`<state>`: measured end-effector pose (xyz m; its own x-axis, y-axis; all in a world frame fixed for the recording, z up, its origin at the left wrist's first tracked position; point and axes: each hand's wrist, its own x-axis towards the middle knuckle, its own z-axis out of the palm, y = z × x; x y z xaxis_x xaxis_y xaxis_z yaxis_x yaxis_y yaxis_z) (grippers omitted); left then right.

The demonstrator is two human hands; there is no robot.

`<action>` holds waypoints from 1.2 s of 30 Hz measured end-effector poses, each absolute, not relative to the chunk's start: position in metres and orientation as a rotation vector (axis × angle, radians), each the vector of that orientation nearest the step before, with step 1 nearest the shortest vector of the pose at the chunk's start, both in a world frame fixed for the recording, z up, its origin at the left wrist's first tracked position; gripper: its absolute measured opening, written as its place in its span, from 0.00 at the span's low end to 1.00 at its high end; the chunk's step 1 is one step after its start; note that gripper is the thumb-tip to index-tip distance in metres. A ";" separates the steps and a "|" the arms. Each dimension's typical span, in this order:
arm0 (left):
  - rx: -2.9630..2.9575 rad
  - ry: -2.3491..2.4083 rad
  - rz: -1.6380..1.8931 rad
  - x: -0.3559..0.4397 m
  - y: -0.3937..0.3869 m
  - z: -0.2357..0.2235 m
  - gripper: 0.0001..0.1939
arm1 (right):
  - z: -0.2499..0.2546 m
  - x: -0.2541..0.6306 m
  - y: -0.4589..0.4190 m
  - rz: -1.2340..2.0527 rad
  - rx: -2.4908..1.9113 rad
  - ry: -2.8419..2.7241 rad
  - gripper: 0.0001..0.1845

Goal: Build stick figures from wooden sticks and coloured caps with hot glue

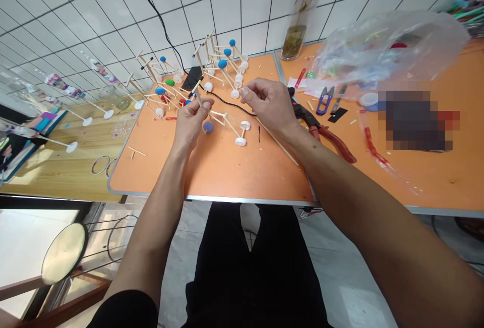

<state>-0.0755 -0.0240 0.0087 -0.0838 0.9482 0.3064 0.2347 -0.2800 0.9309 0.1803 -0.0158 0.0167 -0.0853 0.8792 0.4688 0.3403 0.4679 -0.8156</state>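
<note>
My left hand point(192, 119) is closed in a pinch on a small frame of thin wooden sticks point(227, 121) with white bottle-cap wheels point(240, 141) and a blue cap, held just above the orange table point(227, 167). My right hand point(266, 101) is closed to the right of it, fingertips pinched together near the frame's upper end; what it holds is too small to make out. A long wooden stick point(280, 146) lies on the table under my right wrist.
Several finished stick-and-cap models point(223, 63) stand at the table's back. Red-handled pliers point(328, 134), purple snips point(324, 101), a clear plastic bag point(385, 48) and a glass bottle point(300, 20) lie to the right. A black cable point(230, 104) crosses the table. A wooden table point(56, 161) adjoins on the left.
</note>
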 end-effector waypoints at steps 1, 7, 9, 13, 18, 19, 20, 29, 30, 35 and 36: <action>1.541 1.314 1.408 -0.075 -0.024 0.009 0.20 | 0.016 0.180 -0.016 0.631 -1.072 -1.661 0.29; 1.518 1.319 1.396 -0.076 -0.024 0.010 0.17 | 0.014 0.180 -0.013 0.625 -1.073 -1.677 0.25; 1.519 1.302 1.399 -0.076 -0.024 0.010 0.19 | 0.013 0.180 -0.012 0.627 -1.056 -1.678 0.24; 1.520 1.266 1.425 -0.077 -0.022 0.007 0.22 | 0.011 0.178 -0.010 0.613 -1.008 -1.649 0.24; 1.500 1.232 1.450 -0.078 -0.018 0.003 0.21 | 0.010 0.178 -0.009 0.600 -0.999 -1.644 0.23; 1.501 1.223 1.451 -0.078 -0.017 0.002 0.21 | 0.010 0.178 -0.009 0.599 -1.002 -1.645 0.22; 1.504 1.218 1.451 -0.079 -0.016 0.001 0.21 | 0.010 0.178 -0.009 0.599 -1.005 -1.647 0.22; 1.536 1.245 1.421 -0.081 -0.014 -0.002 0.23 | 0.016 0.176 -0.015 0.615 -1.088 -1.661 0.17; 1.538 1.245 1.421 -0.081 -0.014 -0.003 0.23 | 0.017 0.175 -0.016 0.619 -1.098 -1.664 0.16; 1.540 1.259 1.433 -0.079 -0.015 -0.003 0.26 | 0.022 0.175 -0.019 0.616 -1.133 -1.676 0.16; 1.536 1.263 1.438 -0.078 -0.015 -0.004 0.26 | 0.022 0.175 -0.019 0.614 -1.136 -1.678 0.16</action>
